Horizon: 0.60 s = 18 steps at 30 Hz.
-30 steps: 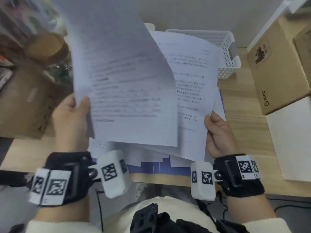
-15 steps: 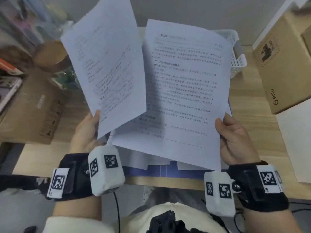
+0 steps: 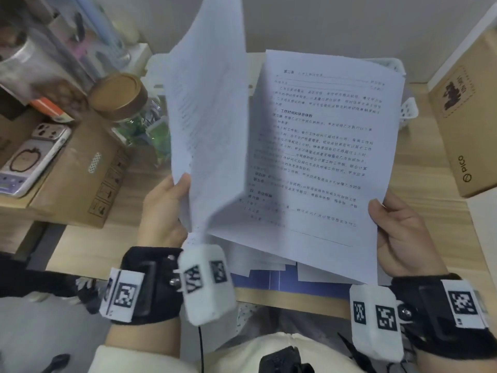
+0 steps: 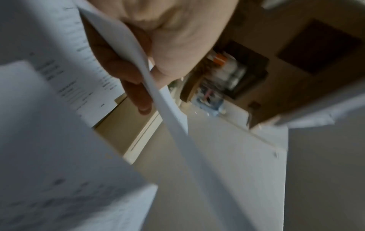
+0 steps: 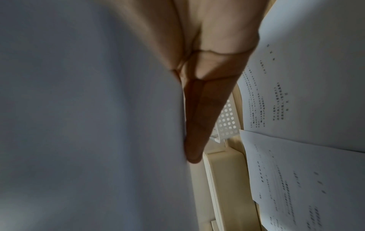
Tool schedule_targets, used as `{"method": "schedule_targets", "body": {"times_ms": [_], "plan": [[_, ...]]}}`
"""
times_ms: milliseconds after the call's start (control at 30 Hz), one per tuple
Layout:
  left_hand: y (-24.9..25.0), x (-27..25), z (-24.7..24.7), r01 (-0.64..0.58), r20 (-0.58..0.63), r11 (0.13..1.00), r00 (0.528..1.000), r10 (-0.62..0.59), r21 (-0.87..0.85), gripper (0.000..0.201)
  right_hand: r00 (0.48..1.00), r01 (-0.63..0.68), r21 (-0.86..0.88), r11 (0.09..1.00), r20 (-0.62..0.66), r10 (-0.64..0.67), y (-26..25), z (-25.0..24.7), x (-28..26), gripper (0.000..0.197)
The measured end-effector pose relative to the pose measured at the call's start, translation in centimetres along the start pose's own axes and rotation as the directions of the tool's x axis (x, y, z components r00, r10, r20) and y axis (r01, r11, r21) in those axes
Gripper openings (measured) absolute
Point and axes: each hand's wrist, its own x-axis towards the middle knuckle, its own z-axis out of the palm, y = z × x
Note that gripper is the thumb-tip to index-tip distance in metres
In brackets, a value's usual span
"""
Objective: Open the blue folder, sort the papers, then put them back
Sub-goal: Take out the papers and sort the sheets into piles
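My left hand (image 3: pixel 172 203) pinches the lower corner of a printed sheet (image 3: pixel 207 117) and holds it upright, edge toward me. In the left wrist view the thumb and fingers (image 4: pixel 138 93) clamp that sheet (image 4: pixel 168 109). My right hand (image 3: pixel 398 232) grips the right edge of a second printed page (image 3: pixel 322 157), thumb on top, fingers (image 5: pixel 199 118) flat behind it. Both sheets hang above the desk. The blue folder (image 3: pixel 279 278) lies open beneath them near the front edge, with more papers (image 3: pixel 258 259) spread on it; most of it is hidden.
A white perforated basket (image 3: pixel 408 111) stands behind the papers. A cardboard box (image 3: pixel 468 122) sits at the right, another box (image 3: pixel 80 170) at the left beside a glass jar with a brown lid (image 3: pixel 118 95). A small scale (image 3: pixel 29 160) lies far left.
The left sheet has swung from lying over the right page to standing upright at its left, uncovering the right page's text. Both hands have shifted rightward in view.
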Motion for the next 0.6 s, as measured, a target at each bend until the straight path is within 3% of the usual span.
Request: {"method": "schedule_targets", "body": {"times_ms": [67, 133, 267, 400, 600], "plan": [[-0.4, -0.7, 1.0, -0.119, 0.046, 0.967, 0.993, 0.111, 0.226, 0.02, 0.999, 0.012, 0.005, 1.0, 0.029, -0.012, 0.3, 0.1, 0.0, 0.031], [-1.5, -0.7, 1.4, -0.183, 0.099, 0.938, 0.982, 0.16, 0.294, 0.027, 0.999, 0.014, -0.023, 1.0, 0.051, -0.012, 0.6, 0.3, 0.0, 0.03], [-2.8, -0.2, 1.8, -0.142, 0.238, 0.93, 0.969, 0.062, 0.34, 0.023, 0.996, 0.039, -0.088, 0.995, 0.079, -0.032, 1.1, 0.3, 0.1, 0.021], [-3.3, -0.1, 1.7, -0.066, 0.281, 0.934, 0.959, -0.038, 0.351, 0.031, 0.996, 0.047, -0.167, 0.985, 0.081, -0.034, 1.2, -0.2, 0.0, 0.053], [-5.2, -0.1, 1.5, -0.208, 0.24, 0.88, 0.964, 0.112, 0.428, 0.044, 0.993, -0.074, -0.274, 0.959, 0.064, 0.095, 0.7, -1.1, -0.2, 0.075]]}}
